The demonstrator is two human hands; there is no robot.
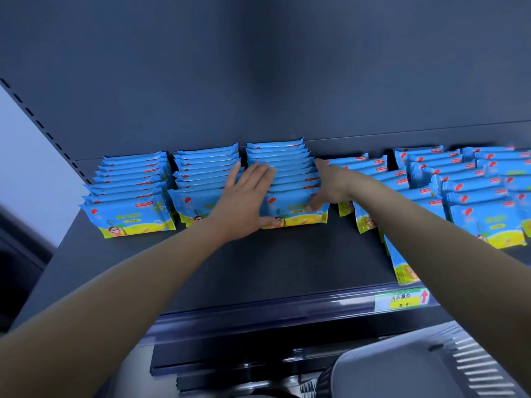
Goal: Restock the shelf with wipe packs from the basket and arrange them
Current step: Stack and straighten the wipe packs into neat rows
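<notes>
2 hands (244,196) (330,185), flanking 1 wipe-pack row (287,156)

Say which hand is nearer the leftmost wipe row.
Left. The left hand rests across the two rows beside the leftmost row; the right hand presses the third row from its far side.

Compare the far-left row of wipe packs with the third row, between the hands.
The far-left row stands untouched; the third row is pressed between the left hand and right hand. The far-left row's front pack shows fully; the third row's is partly covered. Both hold matching blue-and-yellow packs, upright.
</notes>
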